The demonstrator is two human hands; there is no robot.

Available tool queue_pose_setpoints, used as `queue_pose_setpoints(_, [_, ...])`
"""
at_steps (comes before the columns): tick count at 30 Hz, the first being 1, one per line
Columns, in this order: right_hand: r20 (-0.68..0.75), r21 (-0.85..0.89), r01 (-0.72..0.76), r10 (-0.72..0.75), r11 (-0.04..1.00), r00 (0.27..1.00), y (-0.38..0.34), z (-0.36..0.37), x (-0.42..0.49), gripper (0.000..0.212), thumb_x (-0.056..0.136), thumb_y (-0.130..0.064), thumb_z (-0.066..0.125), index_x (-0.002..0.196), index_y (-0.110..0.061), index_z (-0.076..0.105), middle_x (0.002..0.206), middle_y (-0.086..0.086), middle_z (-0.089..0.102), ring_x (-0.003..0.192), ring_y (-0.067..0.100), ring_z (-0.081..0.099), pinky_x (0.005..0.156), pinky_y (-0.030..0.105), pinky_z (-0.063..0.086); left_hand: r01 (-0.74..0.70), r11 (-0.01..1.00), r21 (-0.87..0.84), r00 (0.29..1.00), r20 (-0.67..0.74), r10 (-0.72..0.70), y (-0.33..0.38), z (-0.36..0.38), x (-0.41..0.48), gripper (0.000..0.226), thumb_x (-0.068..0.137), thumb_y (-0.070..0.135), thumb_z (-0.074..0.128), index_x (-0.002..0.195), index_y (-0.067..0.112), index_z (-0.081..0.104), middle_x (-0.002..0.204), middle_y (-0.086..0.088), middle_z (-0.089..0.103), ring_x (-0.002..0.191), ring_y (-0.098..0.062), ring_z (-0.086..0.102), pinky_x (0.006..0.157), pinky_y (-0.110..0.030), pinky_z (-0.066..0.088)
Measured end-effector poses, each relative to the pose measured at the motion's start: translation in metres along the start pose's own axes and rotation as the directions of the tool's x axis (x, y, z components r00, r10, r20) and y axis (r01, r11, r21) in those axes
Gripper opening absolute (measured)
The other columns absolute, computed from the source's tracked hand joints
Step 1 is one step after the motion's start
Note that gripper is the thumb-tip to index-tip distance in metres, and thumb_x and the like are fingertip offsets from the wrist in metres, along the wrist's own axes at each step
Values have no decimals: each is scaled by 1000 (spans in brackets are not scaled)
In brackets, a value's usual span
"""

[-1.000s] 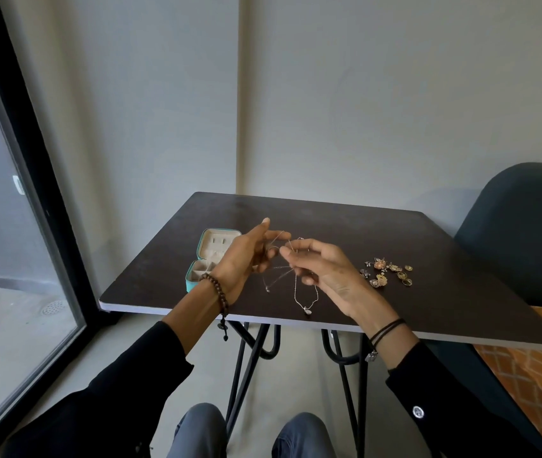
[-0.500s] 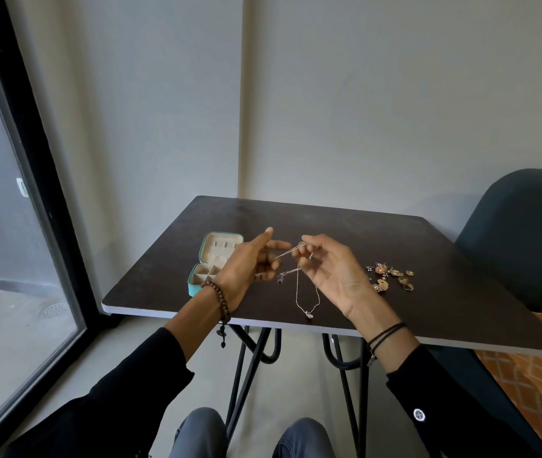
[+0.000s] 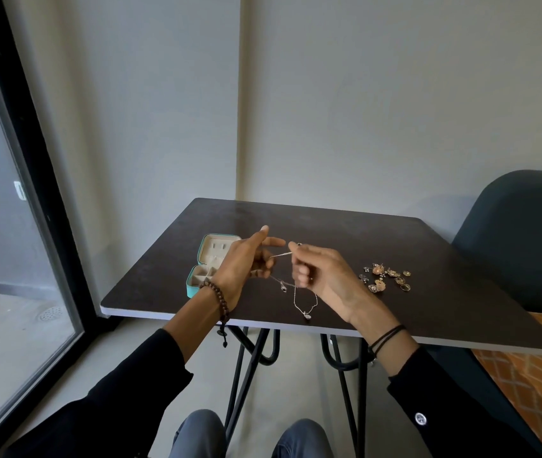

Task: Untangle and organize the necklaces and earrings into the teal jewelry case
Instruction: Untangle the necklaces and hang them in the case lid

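Thin silver necklaces (image 3: 306,304) are stretched between both hands above the dark table (image 3: 428,292). My left hand (image 3: 246,262) holds one end of a taut chain with its curled lower fingers, thumb and forefinger sticking out. My right hand (image 3: 322,272) pinches the chain's other end. One loop with a pendant hangs from the right hand down to the tabletop; a second small pendant (image 3: 283,287) dangles between the hands. The teal jewelry case (image 3: 201,259) lies open at the left, partly hidden behind my left hand. A pile of gold and silver earrings (image 3: 387,279) lies to the right.
A dark upholstered chair (image 3: 520,239) stands at the table's right side. A glass door with a black frame (image 3: 31,166) runs along the left. The wall is close behind the table. My knees (image 3: 249,434) are under the front edge.
The hands drew slightly apart and the chain between them pulled straighter. The right hand's fingers curled in more, and the hanging loop settled lower toward the table.
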State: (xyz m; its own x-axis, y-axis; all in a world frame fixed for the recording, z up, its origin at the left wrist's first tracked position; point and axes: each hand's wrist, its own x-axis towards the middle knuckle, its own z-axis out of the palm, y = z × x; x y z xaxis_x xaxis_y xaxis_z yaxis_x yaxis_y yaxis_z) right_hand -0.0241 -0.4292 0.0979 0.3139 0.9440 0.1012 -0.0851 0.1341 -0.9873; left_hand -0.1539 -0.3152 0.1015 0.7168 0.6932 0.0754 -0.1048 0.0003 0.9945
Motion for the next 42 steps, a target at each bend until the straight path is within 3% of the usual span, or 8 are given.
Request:
queue_pose_setpoints(3, [-40,348,7,8,938,999,-5,2,1,25,95,-17,63,71,-9,57,69,5,54,65,16,52,63,25,47,6,1000,13,1000,27,-6,-5,-1,-2,50,103,46,42,94,10,75,60,0,56,58,-13,54,66,-27,50])
queue_pose_setpoints(6, [-86,411,10,28,912,996,-5,2,2,26,90,-14,65,66,-10,55,69,5,57,64,14,55,54,21,44,-18,997,69,998,67,14,-5,0,-5,50,101,46,47,80,11,76,62,-2,57,59,-13,55,67,-25,51])
queue_pose_setpoints(9, [-95,296,3,27,955,995,-1,-2,2,27,88,-20,70,66,-11,57,69,4,56,61,12,51,47,18,37,-47,995,83,993,108,37,-1,0,-7,40,96,42,58,72,16,75,65,-3,53,59,-13,50,66,-24,47])
queue_pose_setpoints(17, [12,-96,29,-28,995,1000,15,-7,-3,26,97,-29,64,95,-4,72,75,4,61,62,9,47,54,17,35,-88,996,28,986,146,83,0,-2,-7,30,92,35,66,68,17,64,68,-5,48,60,-15,50,72,-30,45])
queue_pose_setpoints(30, [28,-115,54,-51,992,998,12,7,16,17,98,-23,66,91,-10,76,71,-1,51,59,9,34,56,20,28,-20,996,88,994,105,11,-19,-22,2,33,97,35,57,74,12,61,61,1,48,56,-11,47,69,-30,42])
queue_pose_setpoints(33, [12,-152,70,-69,986,998,13,16,27,21,99,-25,65,84,-16,75,72,-1,55,65,11,43,62,22,36,-12,998,55,998,70,8,-21,-32,6,33,97,35,57,75,12,62,65,-1,55,61,-15,54,76,-34,49])
queue_pose_setpoints(38, [-10,-177,85,-88,981,996,10,29,53,23,99,-30,65,81,-17,73,85,0,69,89,14,62,91,35,46,-16,998,56,999,32,15,-15,-52,17,39,96,44,57,71,15,57,69,-3,61,72,-21,64,81,-34,54])
queue_pose_setpoints(42, [-7,-168,74,-76,983,997,5,39,78,23,100,-29,64,81,-18,72,86,-3,71,91,10,64,89,31,46,-35,996,85,999,-14,36,-12,-66,30,41,99,44,53,75,12,62,76,-4,67,78,-18,67,80,-29,54])
